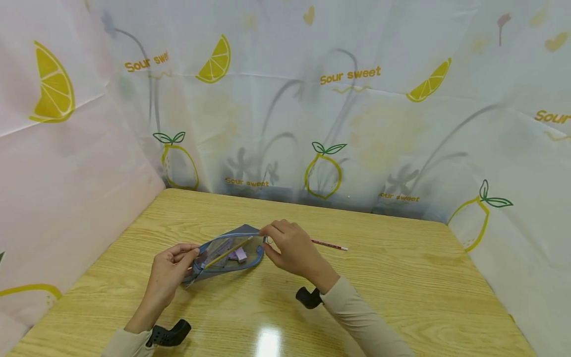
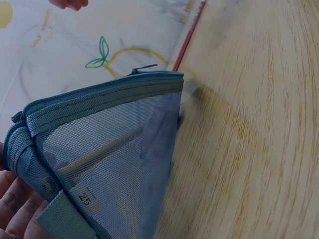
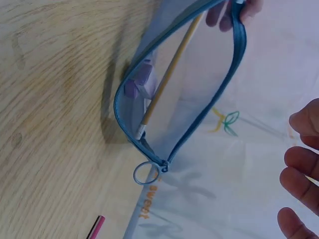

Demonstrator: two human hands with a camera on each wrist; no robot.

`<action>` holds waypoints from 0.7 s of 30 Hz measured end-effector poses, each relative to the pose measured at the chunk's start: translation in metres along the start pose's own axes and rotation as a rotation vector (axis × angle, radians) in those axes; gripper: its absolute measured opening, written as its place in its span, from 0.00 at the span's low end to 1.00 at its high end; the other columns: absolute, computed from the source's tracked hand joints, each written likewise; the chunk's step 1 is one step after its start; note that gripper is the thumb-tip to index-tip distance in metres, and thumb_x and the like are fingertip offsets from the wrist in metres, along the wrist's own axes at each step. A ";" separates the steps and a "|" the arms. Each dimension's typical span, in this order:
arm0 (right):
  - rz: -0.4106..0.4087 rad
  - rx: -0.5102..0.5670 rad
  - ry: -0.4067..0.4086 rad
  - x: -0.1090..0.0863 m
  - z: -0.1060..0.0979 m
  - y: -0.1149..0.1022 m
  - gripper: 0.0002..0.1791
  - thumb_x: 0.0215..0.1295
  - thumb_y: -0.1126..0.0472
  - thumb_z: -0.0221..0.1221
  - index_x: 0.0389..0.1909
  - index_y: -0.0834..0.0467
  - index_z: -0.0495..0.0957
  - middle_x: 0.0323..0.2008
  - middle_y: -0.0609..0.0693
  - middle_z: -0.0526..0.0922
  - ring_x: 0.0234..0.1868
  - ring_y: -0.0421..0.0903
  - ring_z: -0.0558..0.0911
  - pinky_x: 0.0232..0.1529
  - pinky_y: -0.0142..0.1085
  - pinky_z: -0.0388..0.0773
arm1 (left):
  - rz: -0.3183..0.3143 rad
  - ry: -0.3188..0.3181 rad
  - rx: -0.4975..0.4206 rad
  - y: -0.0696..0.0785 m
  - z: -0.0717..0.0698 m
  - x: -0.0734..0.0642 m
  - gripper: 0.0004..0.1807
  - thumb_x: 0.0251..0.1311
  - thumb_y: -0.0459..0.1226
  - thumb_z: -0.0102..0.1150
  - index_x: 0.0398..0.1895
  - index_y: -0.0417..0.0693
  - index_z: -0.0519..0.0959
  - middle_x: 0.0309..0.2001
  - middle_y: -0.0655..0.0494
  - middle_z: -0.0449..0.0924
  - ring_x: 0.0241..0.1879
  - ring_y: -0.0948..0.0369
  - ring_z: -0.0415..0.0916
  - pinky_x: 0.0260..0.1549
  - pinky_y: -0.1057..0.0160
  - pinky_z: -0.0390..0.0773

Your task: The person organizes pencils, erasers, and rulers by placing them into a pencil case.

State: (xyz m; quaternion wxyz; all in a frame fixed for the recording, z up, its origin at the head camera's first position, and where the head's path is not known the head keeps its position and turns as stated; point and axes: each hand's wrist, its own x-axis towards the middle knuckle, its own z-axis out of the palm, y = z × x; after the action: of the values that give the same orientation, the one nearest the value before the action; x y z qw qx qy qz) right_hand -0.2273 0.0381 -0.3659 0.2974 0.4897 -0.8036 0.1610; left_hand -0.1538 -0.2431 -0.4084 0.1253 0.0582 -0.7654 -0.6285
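A blue-grey mesh zipper pouch [image 1: 255, 264] stands on the table with its mouth unzipped and spread. My left hand [image 1: 166, 275] grips its left end between thumb and fingers. Inside lie a yellow pencil [image 1: 225, 254], slanting across the opening, and small light-purple blocks [image 1: 241, 255]. My right hand [image 1: 294, 248] hovers by the pouch's right end; in the right wrist view its loosely bent fingers [image 3: 301, 164] stand apart from the pouch and hold nothing. A ring-shaped zipper pull [image 3: 146, 173] hangs at that end. The left wrist view shows a "25" label [image 2: 84, 199] on the pouch.
A red pencil [image 1: 330, 244] with a white end lies on the wooden table [image 1: 392, 287], behind and right of my right hand, which partly hides it. Lemon-print sheeting [image 1: 276, 124] stands along the table's back and sides. Black wrist mounts [image 1: 171, 333] hang beneath both forearms.
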 end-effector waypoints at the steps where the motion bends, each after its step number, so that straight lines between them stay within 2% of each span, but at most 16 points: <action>1: 0.009 0.014 0.013 0.000 -0.001 0.001 0.11 0.59 0.63 0.67 0.42 0.55 0.80 0.37 0.46 0.81 0.35 0.44 0.79 0.33 0.38 0.75 | 0.002 0.002 -0.002 0.000 0.000 0.000 0.17 0.69 0.36 0.56 0.50 0.28 0.77 0.37 0.56 0.85 0.35 0.67 0.81 0.30 0.66 0.81; 8: 0.078 0.107 0.036 -0.005 -0.007 0.007 0.11 0.60 0.65 0.66 0.43 0.57 0.79 0.38 0.48 0.81 0.38 0.45 0.79 0.38 0.38 0.76 | 0.001 0.004 -0.008 0.000 0.000 0.000 0.17 0.69 0.36 0.56 0.50 0.27 0.77 0.37 0.55 0.86 0.34 0.67 0.81 0.30 0.65 0.81; 12: 0.115 0.161 0.049 -0.009 -0.010 0.010 0.11 0.60 0.66 0.66 0.44 0.58 0.79 0.40 0.49 0.81 0.39 0.45 0.79 0.38 0.36 0.77 | -0.010 0.004 -0.007 0.001 0.001 0.001 0.17 0.69 0.36 0.56 0.50 0.28 0.77 0.37 0.56 0.86 0.34 0.66 0.81 0.30 0.65 0.81; 21: 0.209 0.173 0.066 -0.014 -0.016 0.018 0.11 0.60 0.67 0.65 0.44 0.59 0.79 0.40 0.51 0.81 0.41 0.46 0.79 0.40 0.39 0.78 | -0.013 0.005 -0.015 -0.001 0.001 0.000 0.17 0.69 0.37 0.57 0.50 0.28 0.77 0.36 0.58 0.86 0.34 0.66 0.81 0.29 0.65 0.81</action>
State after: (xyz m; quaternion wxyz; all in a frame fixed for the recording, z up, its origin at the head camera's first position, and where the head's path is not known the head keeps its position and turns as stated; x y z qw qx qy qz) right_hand -0.2329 0.0648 -0.3614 0.2620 0.4216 -0.8231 0.2759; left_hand -0.1545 -0.2424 -0.4091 0.1235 0.0637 -0.7600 -0.6349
